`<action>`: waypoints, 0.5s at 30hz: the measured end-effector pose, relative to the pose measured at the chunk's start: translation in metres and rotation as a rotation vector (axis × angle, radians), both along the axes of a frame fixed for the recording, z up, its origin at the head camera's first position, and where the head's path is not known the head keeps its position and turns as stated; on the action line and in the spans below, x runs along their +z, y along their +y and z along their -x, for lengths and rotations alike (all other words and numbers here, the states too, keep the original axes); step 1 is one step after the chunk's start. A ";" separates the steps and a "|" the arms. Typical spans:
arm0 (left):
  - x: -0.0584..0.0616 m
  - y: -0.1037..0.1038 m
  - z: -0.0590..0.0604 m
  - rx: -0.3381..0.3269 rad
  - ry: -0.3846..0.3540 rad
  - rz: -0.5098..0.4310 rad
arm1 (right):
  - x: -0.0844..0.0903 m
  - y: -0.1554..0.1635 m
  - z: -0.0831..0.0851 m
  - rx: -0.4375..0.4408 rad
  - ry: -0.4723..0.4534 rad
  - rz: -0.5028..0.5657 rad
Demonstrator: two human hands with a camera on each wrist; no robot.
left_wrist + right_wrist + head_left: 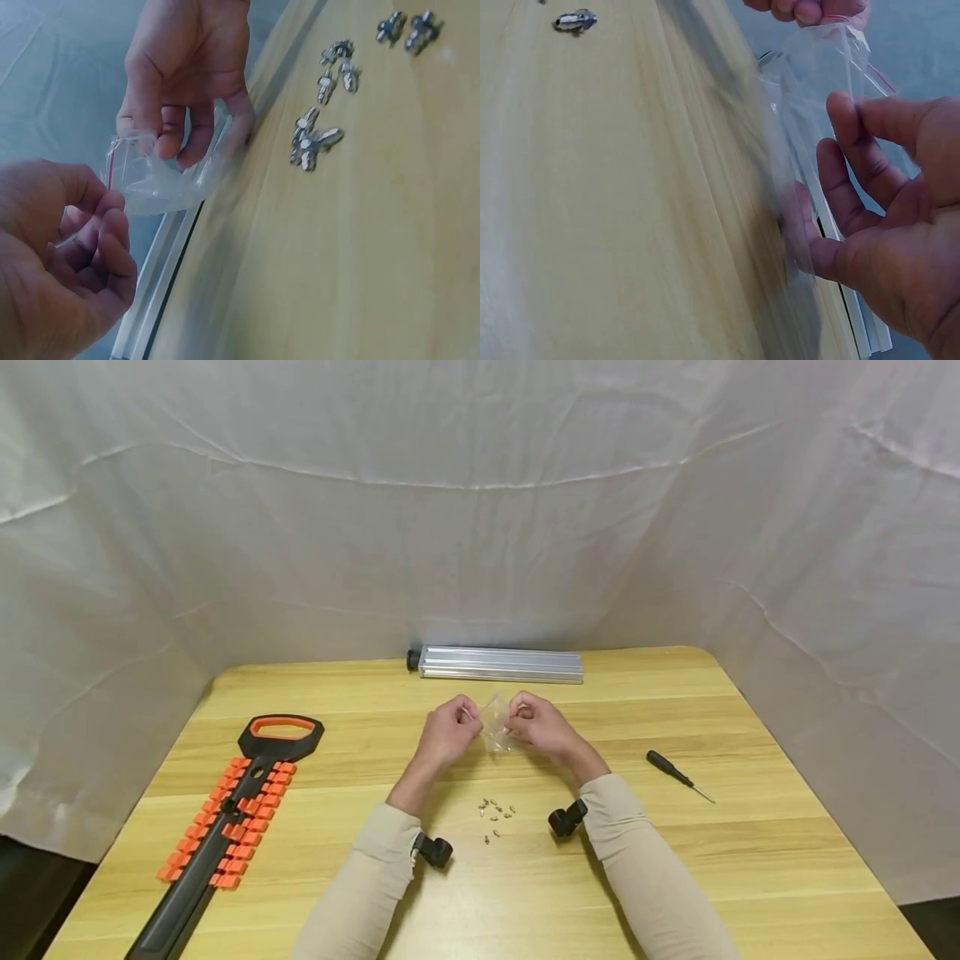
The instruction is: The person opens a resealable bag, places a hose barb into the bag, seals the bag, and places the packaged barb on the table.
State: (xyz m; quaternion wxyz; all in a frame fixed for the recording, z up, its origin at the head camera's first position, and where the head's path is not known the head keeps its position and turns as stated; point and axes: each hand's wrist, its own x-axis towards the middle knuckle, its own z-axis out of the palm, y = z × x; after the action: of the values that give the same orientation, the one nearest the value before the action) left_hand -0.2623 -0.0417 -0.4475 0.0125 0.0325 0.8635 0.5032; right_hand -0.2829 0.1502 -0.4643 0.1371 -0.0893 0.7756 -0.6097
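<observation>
A small clear plastic zip bag (497, 731) hangs just above the wooden table (750, 860), held between both hands. My left hand (467, 716) pinches the bag's left top edge; the left wrist view shows its red seal strip (112, 166) by the curled fingers (101, 240). My right hand (516, 720) grips the other side, its fingers (184, 139) curled into the bag's mouth (161, 184). In the right wrist view the bag (817, 90) lies across the right fingers (847, 187). Several small metal screws (497, 814) lie loose on the table near my wrists.
An aluminium profile (501, 663) lies along the far table edge. A black screwdriver (678, 774) rests to the right. At the left lies a black and orange tool rack (232, 827) with a handle. White cloth surrounds the table.
</observation>
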 end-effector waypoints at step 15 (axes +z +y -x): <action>0.002 -0.009 0.008 -0.010 0.091 0.350 | 0.001 -0.004 -0.002 -0.063 -0.055 -0.160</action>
State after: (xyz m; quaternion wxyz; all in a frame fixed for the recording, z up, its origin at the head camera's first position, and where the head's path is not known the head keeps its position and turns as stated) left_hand -0.2699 -0.0512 -0.4457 -0.0187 0.0570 0.9374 0.3430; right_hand -0.2810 0.1457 -0.4629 0.1459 -0.0369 0.8200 -0.5522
